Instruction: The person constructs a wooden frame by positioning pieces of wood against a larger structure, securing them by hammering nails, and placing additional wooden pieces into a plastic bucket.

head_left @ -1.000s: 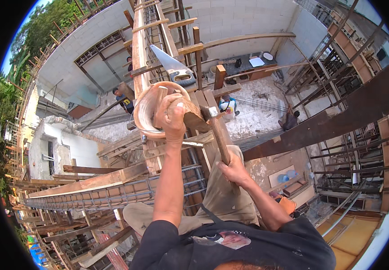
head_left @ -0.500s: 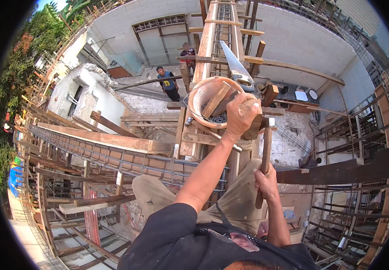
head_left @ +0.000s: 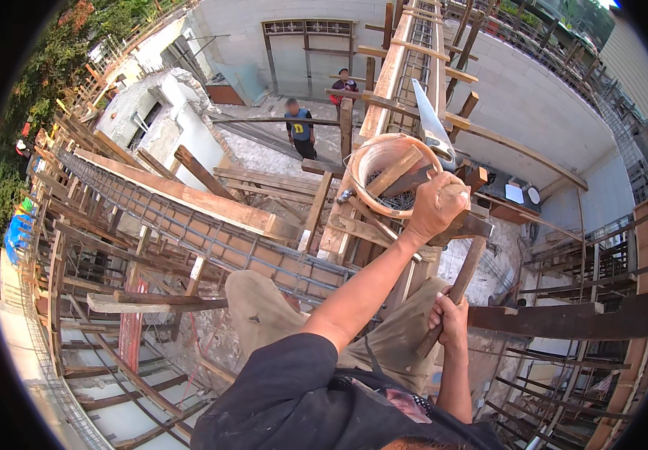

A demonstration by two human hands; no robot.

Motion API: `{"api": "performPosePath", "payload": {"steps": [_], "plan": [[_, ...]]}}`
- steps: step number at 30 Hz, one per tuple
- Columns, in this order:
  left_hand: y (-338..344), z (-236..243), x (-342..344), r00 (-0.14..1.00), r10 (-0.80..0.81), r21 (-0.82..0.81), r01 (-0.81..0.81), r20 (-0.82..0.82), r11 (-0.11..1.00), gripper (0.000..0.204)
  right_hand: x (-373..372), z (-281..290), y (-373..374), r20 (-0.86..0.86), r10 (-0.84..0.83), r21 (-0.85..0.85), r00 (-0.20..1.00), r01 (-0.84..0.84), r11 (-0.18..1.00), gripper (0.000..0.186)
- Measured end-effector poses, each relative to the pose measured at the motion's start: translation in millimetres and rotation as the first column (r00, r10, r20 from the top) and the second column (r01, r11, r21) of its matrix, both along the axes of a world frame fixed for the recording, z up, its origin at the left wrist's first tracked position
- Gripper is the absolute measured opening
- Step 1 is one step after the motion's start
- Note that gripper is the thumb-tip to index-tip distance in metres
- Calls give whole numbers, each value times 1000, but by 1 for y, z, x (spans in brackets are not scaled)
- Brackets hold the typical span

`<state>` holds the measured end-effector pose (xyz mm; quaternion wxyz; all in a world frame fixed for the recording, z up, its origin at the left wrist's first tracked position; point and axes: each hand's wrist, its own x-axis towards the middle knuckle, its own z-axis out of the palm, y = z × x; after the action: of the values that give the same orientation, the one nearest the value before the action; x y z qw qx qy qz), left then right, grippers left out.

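Note:
My right hand [head_left: 451, 318] is wrapped round the wooden handle of a hammer [head_left: 468, 271], held upward. The hammer's dark head [head_left: 476, 226] is beside my left hand [head_left: 441, 201], close to a wooden post. My left hand is closed in a fist at the near right rim of a round, worn orange bucket [head_left: 361, 171]; whatever its fingers hold is hidden. Inside the bucket are many nails [head_left: 393, 201] and a wood offcut [head_left: 397, 171]. A handsaw [head_left: 430, 120] leans behind the bucket, its blade pointing away. A slim metal-ended tool [head_left: 369, 216] lies under the bucket's near left side.
I sit high among timber formwork. A long beam form with a rebar cage [head_left: 211, 232] runs left; another form [head_left: 414, 52] runs away ahead. A dark timber [head_left: 564, 321] crosses at right. Two people [head_left: 300, 131] stand far below by a wall.
The view has swung left, so the bucket, saw and both hands appear farther right. The hammer handle leans more, its lower end toward my lap. Both hands keep their closed grips.

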<state>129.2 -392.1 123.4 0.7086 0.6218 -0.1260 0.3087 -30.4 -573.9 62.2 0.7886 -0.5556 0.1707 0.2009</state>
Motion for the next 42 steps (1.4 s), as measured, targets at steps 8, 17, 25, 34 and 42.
{"api": "performPosePath", "payload": {"steps": [8,17,25,34,42], "plan": [[17,-10,-24,986,-156,-97,150,-61,984,28,-9,37,11,159,33,-279,987,13,960,18],[32,-27,-83,988,-155,-98,157,25,983,30,48,217,97,302,847,-953,437,136,270,37],[19,-54,-121,969,-235,-33,238,72,971,33,167,138,350,-500,831,-812,-242,465,-353,24],[11,-57,-137,937,-333,-41,339,107,940,41,249,-123,451,-919,393,-366,-23,415,-833,31],[31,-68,-134,911,-407,-59,412,70,909,48,266,-155,463,-964,259,-238,53,250,-938,34]]}}
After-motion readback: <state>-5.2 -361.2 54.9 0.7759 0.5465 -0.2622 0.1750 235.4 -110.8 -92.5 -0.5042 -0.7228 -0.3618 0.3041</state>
